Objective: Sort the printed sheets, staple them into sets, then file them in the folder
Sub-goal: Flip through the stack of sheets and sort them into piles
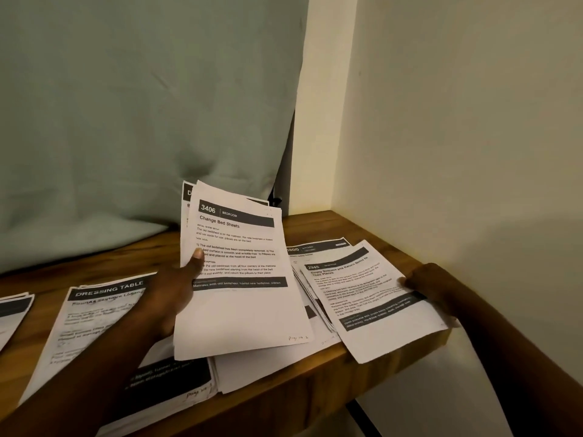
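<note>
At the right corner of the wooden table (394, 228) | my left hand (176, 291) holds up a stack of sheets (239, 310) headed 3406, fingers clamped on it, thumb on its front | my right hand (432, 285) grips the right edge of sheet 2945 (375, 307), which lies on the 3800 pile (318, 249) and overhangs the table edge | Dressing Table pile (94, 326) lies flat to the left.

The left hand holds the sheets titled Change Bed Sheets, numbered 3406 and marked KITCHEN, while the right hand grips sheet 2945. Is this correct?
No: the head view shows the 3406 sheets in the left hand marked BEDROOM, not KITCHEN. The right hand does grip sheet 2945.
</note>
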